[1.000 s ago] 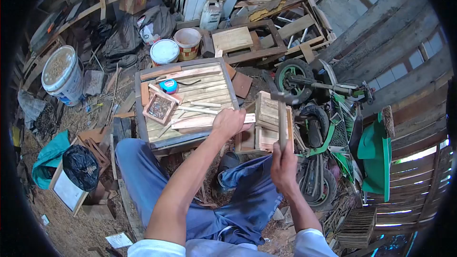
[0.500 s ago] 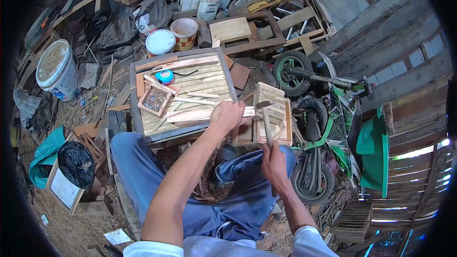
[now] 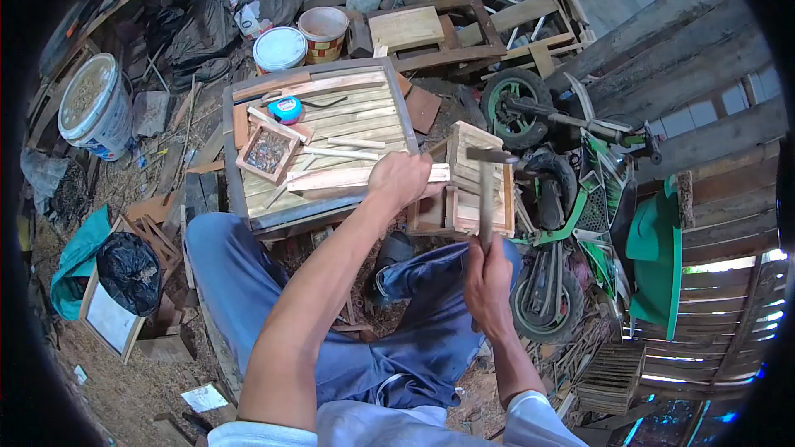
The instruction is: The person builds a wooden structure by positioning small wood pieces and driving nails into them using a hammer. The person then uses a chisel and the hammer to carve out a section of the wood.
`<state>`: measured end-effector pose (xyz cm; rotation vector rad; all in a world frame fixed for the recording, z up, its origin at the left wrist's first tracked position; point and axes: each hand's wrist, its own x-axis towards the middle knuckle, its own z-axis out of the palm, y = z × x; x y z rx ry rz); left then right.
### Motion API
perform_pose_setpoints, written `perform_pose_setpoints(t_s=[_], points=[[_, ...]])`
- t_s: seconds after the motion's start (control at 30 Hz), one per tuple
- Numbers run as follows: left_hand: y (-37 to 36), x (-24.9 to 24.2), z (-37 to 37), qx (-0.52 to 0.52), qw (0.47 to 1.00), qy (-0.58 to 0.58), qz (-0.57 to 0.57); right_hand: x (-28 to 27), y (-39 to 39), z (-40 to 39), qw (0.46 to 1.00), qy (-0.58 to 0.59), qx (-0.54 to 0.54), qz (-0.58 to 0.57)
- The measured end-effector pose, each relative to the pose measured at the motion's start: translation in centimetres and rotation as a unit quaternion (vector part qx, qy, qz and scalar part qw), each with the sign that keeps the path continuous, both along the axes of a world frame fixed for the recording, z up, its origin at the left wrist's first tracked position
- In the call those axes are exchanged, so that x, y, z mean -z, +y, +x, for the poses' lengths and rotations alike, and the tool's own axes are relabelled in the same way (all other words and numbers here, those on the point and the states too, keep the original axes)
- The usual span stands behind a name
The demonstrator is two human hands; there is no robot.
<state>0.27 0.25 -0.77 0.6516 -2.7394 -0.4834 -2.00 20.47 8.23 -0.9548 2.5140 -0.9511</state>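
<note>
Hammer (image 3: 485, 199): gripped by the handle in the closed right hand (image 3: 489, 277); head at twelve o'clock from that hand. Half a second ago the head stood beside the end of the wooden strip (image 3: 334, 178), handle leaning toward eleven; now lifted clear, at about two o'clock from that end.

Wooden strip: clasped in the left hand (image 3: 399, 180), extending toward nine and three o'clock, over the slatted panel (image 3: 397, 112).

Tape measure (image 3: 285, 110): on panel, ten o'clock from left hand.
</note>
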Motion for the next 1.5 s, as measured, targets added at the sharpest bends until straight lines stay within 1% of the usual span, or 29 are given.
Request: perform_pose_setpoints(t_s=[0.07, 0.17, 0.2, 0.3, 0.33, 0.43, 0.5, 0.57, 0.6, 0.7, 0.73, 0.77, 0.8, 0.9, 1.0, 1.1, 1.13, 1.17, 1.23, 1.3, 1.33, 1.43, 1.5], points=[[0.0, 0.2, -0.1, 0.003, 1.000, -0.003, -0.001, -0.3, -0.2, 0.2, 0.999, 0.021, -0.005, -0.035], [0.0, 0.3, -0.1, 0.007, 1.000, -0.004, -0.001, 2.2, -0.4, -1.7, 0.994, 0.012, -0.035, 0.100], [-0.1, 0.2, -0.1, 0.006, 1.000, -0.003, -0.001, 1.8, -0.8, -1.7, 0.995, 0.046, -0.037, 0.086], [-0.4, 0.1, -0.1, -0.001, 1.000, -0.005, -0.007, -1.3, -0.8, -1.4, 0.998, -0.013, -0.023, 0.064], [-0.5, 0.0, -0.2, -0.001, 1.000, -0.005, -0.006, -1.6, -0.5, -1.3, 1.000, 0.004, -0.024, 0.013], [-1.5, -0.6, -0.4, 0.003, 1.000, -0.022, -0.007, -3.2, 0.1, -1.3, 1.000, -0.012, 0.000, -0.023], [-1.8, -0.8, -0.7, 0.000, 0.999, -0.042, 0.004, -3.5, 0.8, -1.4, 0.999, -0.002, 0.014, -0.037], [-2.1, -0.9, -0.7, 0.005, 0.999, -0.034, 0.004, -3.1, 1.4, -1.6, 0.999, 0.010, 0.022, -0.043], [-2.1, -0.7, -0.9, 0.007, 0.999, -0.032, -0.002, -3.2, 1.6, -1.6, 0.999, -0.021, 0.032, -0.021], [-2.1, -0.2, -1.1, 0.008, 0.999, -0.030, -0.013, -1.6, 2.1, -1.8, 0.999, -0.026, 0.030, -0.017], [-2.0, -0.2, -1.1, 0.011, 0.999, -0.032, -0.013, -1.9, 1.9, -1.7, 0.998, -0.058, 0.036, 0.006], [-2.0, -0.3, -1.1, 0.011, 0.999, -0.032, -0.015, -1.6, 1.8, -1.7, 0.997, -0.069, 0.032, -0.001], [-2.0, -0.6, -0.9, 0.013, 0.999, -0.034, 0.008, -1.2, 1.7, -1.8, 0.996, -0.079, 0.026, -0.008], [-2.4, -0.1, -0.7, 0.037, 0.999, 0.015, 0.029, -0.6, 0.9, -1.8, 0.996, -0.090, 0.004, -0.021], [-3.5, 0.0, -0.6, 0.081, 0.990, 0.005, 0.116, -0.5, 0.1, -1.9, 0.996, -0.087, -0.012, -0.011], [-3.2, -0.4, -0.5, 0.051, 0.995, -0.031, 0.081, -1.1, -0.7, -2.1, 0.997, -0.076, -0.012, -0.018], [-2.5, -0.8, -0.3, 0.038, 0.998, -0.021, 0.049, -1.6, -1.1, -1.9, 0.997, -0.079, -0.004, -0.025], [-2.0, -1.3, -0.3, 0.025, 0.998, -0.034, 0.043, -2.1, -1.5, -1.7, 0.996, -0.079, 0.003, -0.034], [-1.0, -1.7, -0.3, 0.000, 0.998, -0.061, 0.034, -2.2, -1.7, -1.5, 0.998, -0.066, 0.011, -0.017], [-0.8, -2.0, -0.1, -0.004, 0.998, -0.055, 0.043, -1.0, -1.9, -1.7, 0.999, -0.052, 0.010, 0.003], [-0.8, -1.7, 0.0, -0.006, 0.998, -0.052, 0.046, 0.3, -1.8, -2.3, 0.998, -0.030, -0.008, 0.050], [-0.8, -0.7, -0.2, 0.011, 0.998, -0.027, 0.054, 2.3, -2.3, -2.8, 0.995, 0.012, -0.028, 0.095], [-0.8, -0.2, -0.3, 0.013, 0.998, -0.027, 0.048, 0.7, -2.1, -2.3, 0.998, -0.010, -0.020, 0.060]])
